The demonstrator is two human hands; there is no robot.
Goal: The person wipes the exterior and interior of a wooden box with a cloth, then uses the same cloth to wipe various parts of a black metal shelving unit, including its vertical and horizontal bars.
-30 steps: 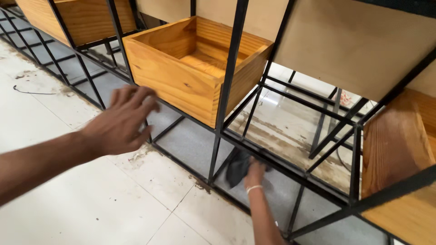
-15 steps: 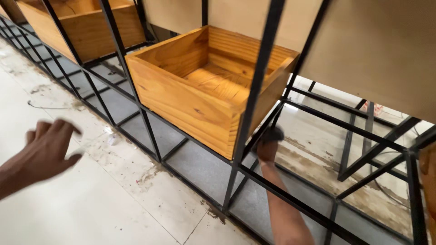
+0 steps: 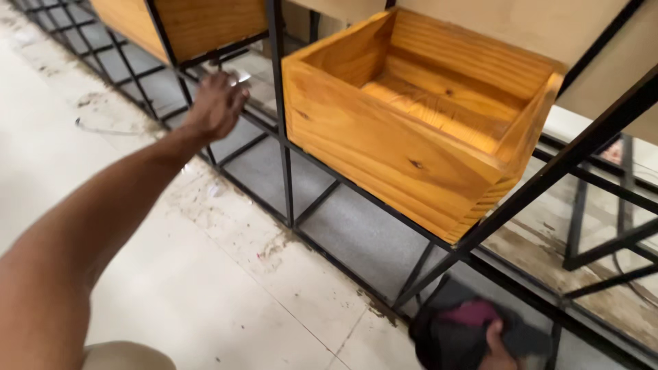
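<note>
Low down, right hand (image 3: 498,344) at the bottom edge of the view, mostly cut off, grip closed around a dark cloth (image 3: 452,339) with a patch of magenta at its top. Cloth bunched and pressed near the foot of the black metal rack (image 3: 277,103), just inside the lowest rail, over the grey base panel (image 3: 356,233). Well apart from that, left hand (image 3: 218,103) stretched far forward and to the left on a straight arm, seen from the back, fingers loosely spread and slightly curled, holding nothing that shows. Fingertips right at the rail (image 3: 205,55) under the second wooden box (image 3: 199,24); impossible to tell whether touching the metal or just short of it.

Between the two hands, the open pine box (image 3: 384,144), empty, resting on the rack's lower rails, one corner turned toward the camera, long front face running from upper left down to lower right. Cloth below and to the right of that box, so much nearer the right hand, in fact already in it; left hand beyond the box's left end, past the upright. Pale tiled floor (image 3: 205,274) in front of the rack, stained and dusty along the rack's base.
</note>
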